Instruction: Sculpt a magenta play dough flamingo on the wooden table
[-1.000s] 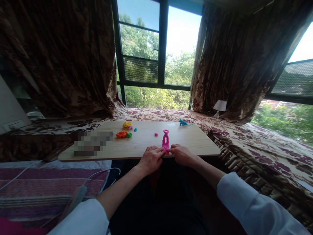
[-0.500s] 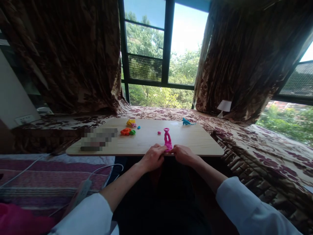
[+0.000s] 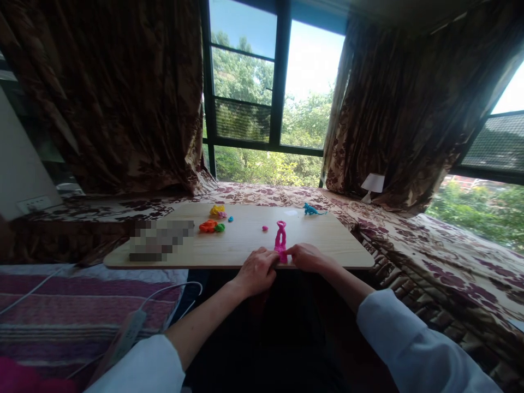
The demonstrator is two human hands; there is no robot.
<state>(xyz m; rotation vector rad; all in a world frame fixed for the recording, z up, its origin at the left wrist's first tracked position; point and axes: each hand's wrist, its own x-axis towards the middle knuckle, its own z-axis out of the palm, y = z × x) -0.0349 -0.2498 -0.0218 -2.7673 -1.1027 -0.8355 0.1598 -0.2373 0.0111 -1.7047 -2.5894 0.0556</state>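
Note:
A long pink clay shape [image 3: 280, 237], with a loop at its far end and a slit down its middle, lies on the light wooden board [image 3: 233, 251]. My left hand [image 3: 257, 270] touches its near end from the left, fingers bent together over the board's front edge. From the right, my right hand [image 3: 306, 256] reaches the same end with a fingertip, the other fingers curled. Whether either hand pinches the clay is too small to tell. A small pink lump [image 3: 265, 228] sits just beyond, to the left.
Orange clay [image 3: 207, 226], green clay [image 3: 220, 227], yellow clay [image 3: 217, 210] and a small blue lump [image 3: 231, 219] are on the board's left half. A blue dinosaur figure [image 3: 314, 209] stands at the back right. A blurred-out dark object [image 3: 161, 240] is at the left.
The view has tilted up slightly, so the board appears lower. My hands have shifted slightly around the near end of the pink clay, which shows more between them.

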